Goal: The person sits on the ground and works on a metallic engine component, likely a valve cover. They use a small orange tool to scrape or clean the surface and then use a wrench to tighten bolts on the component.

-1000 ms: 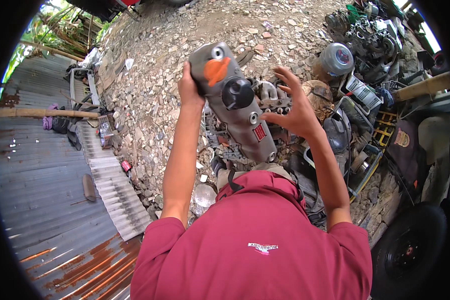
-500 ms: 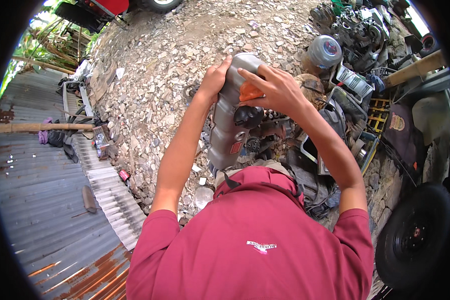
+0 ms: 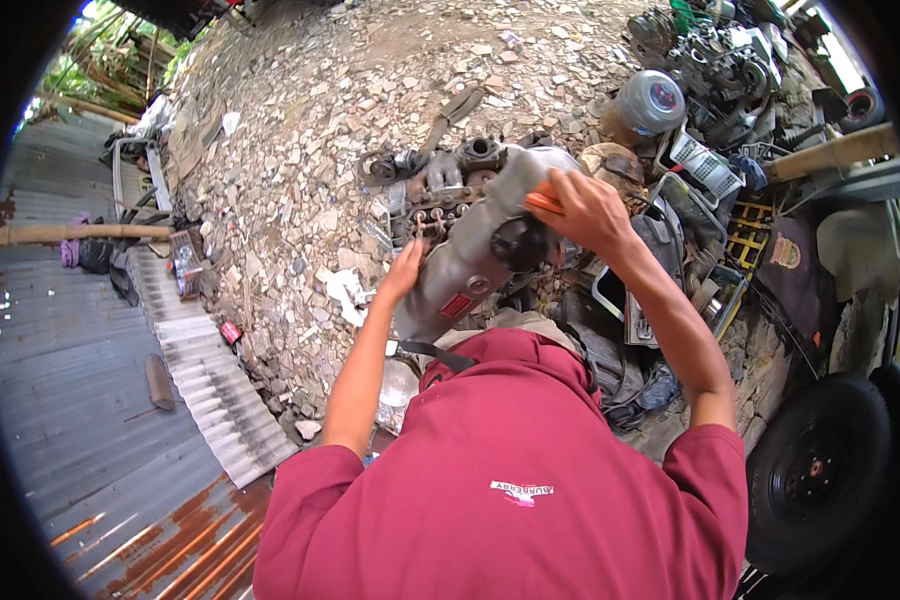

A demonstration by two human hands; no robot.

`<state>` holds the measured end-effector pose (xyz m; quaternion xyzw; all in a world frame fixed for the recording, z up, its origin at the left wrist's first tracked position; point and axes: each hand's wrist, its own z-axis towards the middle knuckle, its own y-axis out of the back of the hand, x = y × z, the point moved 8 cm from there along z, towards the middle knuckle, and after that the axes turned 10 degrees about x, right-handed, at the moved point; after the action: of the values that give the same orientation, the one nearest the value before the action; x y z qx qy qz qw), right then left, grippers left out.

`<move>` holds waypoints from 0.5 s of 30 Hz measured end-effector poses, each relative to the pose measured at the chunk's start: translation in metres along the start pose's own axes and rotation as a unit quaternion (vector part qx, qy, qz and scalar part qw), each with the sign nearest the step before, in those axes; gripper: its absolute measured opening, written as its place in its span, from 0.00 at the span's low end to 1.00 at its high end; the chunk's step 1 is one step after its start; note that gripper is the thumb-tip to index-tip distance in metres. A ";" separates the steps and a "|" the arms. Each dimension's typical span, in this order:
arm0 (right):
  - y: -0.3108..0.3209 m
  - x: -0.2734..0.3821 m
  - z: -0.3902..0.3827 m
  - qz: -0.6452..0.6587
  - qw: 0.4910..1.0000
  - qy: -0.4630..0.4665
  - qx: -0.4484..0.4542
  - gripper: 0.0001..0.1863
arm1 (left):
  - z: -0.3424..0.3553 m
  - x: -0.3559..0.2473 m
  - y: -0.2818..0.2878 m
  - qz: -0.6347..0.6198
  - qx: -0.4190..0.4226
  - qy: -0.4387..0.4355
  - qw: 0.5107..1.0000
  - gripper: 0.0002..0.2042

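Note:
A grey metal engine valve cover [image 3: 460, 262] is tilted in front of me, over an engine with exposed top parts [image 3: 438, 205]. It has a round black cap [image 3: 520, 243] and a red label. My left hand [image 3: 404, 272] grips the cover's left edge, its fingers partly hidden behind the rim. My right hand [image 3: 592, 212] is closed around a small orange thing [image 3: 545, 198], pressed to the upper right of the cover. The fingers hide most of it, so its exact kind does not show.
Broken stone covers the ground [image 3: 300, 160]. Corrugated metal sheets [image 3: 80, 370] lie at left. On the right are a clear plastic jug [image 3: 650, 102], a white basket [image 3: 708, 165], piled engine parts [image 3: 725, 65] and a black wheel [image 3: 818, 470].
The cover has tilted to the right, baring more of the engine at its left. My left hand slid down along the edge. My right hand moved right with the orange thing.

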<state>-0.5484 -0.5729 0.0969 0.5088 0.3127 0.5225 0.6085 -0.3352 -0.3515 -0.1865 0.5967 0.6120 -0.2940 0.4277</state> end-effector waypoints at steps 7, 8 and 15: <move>-0.033 -0.042 -0.078 0.044 0.979 -0.197 0.020 0.20 | -0.107 0.148 -0.059 -0.454 -0.120 0.220 0.855 0.41; -0.040 -0.048 -0.085 0.043 0.975 -0.215 0.027 0.20 | -0.102 0.138 -0.060 -0.439 -0.128 0.188 0.869 0.41; -0.080 -0.071 -0.136 0.078 0.950 -0.301 0.029 0.22 | -0.059 0.126 -0.023 -0.484 -0.213 0.171 0.831 0.37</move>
<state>-0.6655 -0.5959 -0.0286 0.6826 0.0890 0.3816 0.6168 -0.3583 -0.2425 -0.2728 0.1588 0.9334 -0.2196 0.2354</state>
